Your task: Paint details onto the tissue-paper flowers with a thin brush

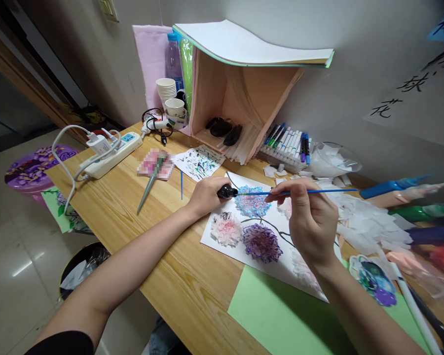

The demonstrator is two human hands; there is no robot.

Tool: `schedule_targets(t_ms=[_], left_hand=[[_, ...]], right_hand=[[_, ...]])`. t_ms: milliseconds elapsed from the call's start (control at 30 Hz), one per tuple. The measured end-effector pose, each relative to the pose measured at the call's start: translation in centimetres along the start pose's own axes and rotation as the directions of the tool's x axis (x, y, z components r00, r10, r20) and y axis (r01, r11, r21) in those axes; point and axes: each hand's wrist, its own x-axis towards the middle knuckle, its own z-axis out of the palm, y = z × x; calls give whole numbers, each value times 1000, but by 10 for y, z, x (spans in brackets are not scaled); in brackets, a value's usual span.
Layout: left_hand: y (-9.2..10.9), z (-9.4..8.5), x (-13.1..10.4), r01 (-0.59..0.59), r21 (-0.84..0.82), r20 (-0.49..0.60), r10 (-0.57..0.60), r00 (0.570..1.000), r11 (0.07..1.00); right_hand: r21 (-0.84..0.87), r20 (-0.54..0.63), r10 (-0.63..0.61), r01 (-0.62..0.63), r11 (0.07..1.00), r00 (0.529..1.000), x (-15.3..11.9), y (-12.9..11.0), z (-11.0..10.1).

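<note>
My left hand is wrapped round a small black bottle, tilted with its mouth toward the right. In my right hand is a thin blue paintbrush, held nearly level. Its tip meets the bottle's mouth; whether it is inside, I cannot tell. Beneath both hands lies a white sheet with dark drawn lines and several ruffled paper flowers. They include a blue-pink flower, a purple flower and a pale pink flower with black marks on its upper edge. My right hand hides part of the sheet.
Green paper lies under the sheet. Paper scraps, paint bottles and a smeared palette are at right. Behind stand an open box and markers. A power strip sits at the left edge.
</note>
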Motion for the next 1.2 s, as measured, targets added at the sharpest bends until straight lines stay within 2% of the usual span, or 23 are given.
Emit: schedule_targets(t_ms=[100,267,300,367,433,500,700,1200], left_hand=[[-1,1,0,-1,-7,-8,1,1000,1000],[-2,2,1,110,-38,-85,-113,990,993],[-3,2,1,139,-46,-109,-143,984,989],[-3,2,2,179,-66,-145,-187,972,982],[-3,1,2,197,-79,-154,-207,966,977],[-2,1,2,202,-81,-150,-212,966,976],[0,1,1,180,-82,-116,-189,975,980],[-2,2,1,164,-92,-120,-174,977,982]], right_hand=[[14,-12,9,-8,1000,1000,1,-2,0],[123,-189,0,23,992,982,-2,-7,2],[138,-162,3,20,990,987,-4,-7,2],[119,9,13,-14,993,1000,-8,-6,4],[55,213,16,-28,998,977,-11,-4,6],[-17,334,9,-3,1000,943,-14,-3,9],[-107,370,-65,112,988,927,-17,-2,12],[-119,408,-106,169,978,907,-19,3,19]])
